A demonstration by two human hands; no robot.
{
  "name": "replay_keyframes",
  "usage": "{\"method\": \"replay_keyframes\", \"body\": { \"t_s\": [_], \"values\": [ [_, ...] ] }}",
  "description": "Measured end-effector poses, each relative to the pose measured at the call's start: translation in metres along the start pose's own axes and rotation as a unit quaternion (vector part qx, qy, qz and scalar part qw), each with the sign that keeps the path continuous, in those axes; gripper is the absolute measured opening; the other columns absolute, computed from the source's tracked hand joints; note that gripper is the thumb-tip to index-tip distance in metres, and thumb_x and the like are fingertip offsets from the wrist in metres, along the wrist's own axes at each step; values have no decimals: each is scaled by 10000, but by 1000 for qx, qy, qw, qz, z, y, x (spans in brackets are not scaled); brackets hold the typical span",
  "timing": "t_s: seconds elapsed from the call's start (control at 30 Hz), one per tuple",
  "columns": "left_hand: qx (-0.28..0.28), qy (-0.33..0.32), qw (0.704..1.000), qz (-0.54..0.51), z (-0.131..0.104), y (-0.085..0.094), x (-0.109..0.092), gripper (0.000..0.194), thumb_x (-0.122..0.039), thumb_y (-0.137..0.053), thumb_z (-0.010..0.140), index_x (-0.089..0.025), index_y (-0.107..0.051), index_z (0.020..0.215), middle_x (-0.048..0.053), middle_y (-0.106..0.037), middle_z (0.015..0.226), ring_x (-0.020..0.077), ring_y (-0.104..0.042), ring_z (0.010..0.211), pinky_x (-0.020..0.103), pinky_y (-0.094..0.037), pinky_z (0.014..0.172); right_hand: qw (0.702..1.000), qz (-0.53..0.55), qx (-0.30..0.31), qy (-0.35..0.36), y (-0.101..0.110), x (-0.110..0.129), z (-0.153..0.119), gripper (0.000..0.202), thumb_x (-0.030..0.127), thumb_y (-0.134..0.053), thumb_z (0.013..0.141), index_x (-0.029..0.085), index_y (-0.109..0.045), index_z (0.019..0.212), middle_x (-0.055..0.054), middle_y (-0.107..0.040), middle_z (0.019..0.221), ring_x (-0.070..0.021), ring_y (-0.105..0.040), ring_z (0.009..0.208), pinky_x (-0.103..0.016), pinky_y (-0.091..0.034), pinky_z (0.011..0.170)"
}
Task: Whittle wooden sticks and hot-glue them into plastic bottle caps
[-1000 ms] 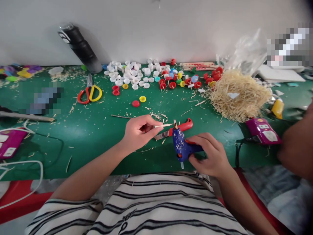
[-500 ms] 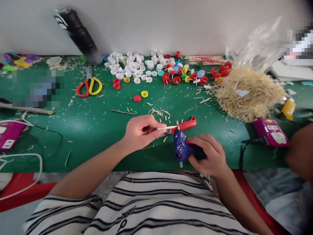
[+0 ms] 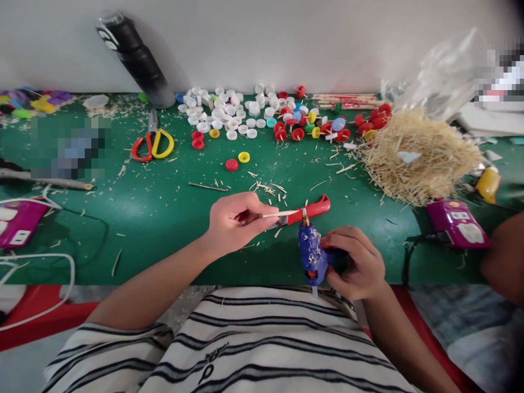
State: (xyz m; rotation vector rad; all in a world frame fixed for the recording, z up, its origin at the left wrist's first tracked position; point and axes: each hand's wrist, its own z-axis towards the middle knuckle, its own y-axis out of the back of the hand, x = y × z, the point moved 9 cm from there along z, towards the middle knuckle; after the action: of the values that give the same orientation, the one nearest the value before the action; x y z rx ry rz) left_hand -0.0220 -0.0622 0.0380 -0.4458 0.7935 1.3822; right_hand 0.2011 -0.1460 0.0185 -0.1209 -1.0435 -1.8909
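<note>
Between thumb and fingers, my left hand pinches a thin pale wooden stick that points right. My right hand is wrapped round the handle of a blue glue gun sprinkled with wood shavings. The gun's nozzle points away from me, close to the stick's tip; whether they touch is unclear. A red-handled knife lies on the green table just behind the nozzle. Beyond my left hand are a red cap, a yellow cap and a thin metal rod.
White caps and coloured caps on sticks lie at the back. Scissors and a black bottle stand left of them. A straw pile and purple box are at right, beside another person's arm.
My right hand has moved the glue gun slightly right and towards me, its nozzle now nearer the stick's tip end. My left hand keeps its pinch on the stick.
</note>
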Motion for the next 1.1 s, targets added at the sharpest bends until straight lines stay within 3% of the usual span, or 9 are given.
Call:
{"method": "replay_keyframes", "body": {
  "t_s": [1.1],
  "values": [
    [-5,-2,1000,11,-2,2,0,93,-193,-852,832,-245,-790,877,-63,-562,578,53,-457,479,226,-335,434,1000,7,-17,16,1,0,-4,576,128,-626,688,281,-660,1243,-52,-724,948,-244,-719,787,-383,-612,649]
  ]
}}
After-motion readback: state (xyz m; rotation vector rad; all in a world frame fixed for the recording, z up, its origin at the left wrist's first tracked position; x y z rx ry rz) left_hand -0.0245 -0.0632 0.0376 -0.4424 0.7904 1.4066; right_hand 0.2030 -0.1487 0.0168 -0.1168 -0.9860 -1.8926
